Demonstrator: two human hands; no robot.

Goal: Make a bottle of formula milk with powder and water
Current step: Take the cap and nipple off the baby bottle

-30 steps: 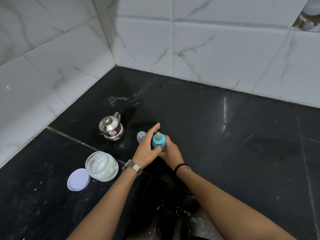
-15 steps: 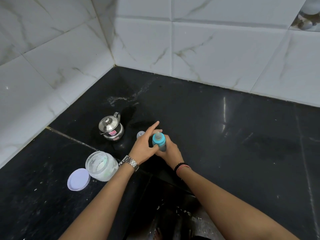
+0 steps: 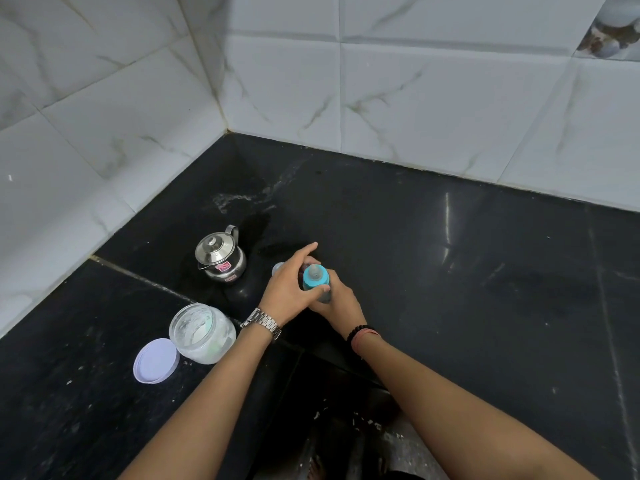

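Both forearms come in from the bottom edge and meet near the middle of the view. The left hand (image 3: pixel 289 289) lies with its back up. Its index finger is stretched out straight and points away from the person, and the thumb lies across the blue collar of the baby bottle (image 3: pixel 316 279). A metal watch (image 3: pixel 262 322) sits on the left wrist. The right hand (image 3: pixel 337 301) is lower and just beside the left one, touching it. Its fingers are curled round the body of the bottle in a firm grip. A black bead bracelet (image 3: pixel 358 332) and a red thread are on the right wrist. Both arms are bare.
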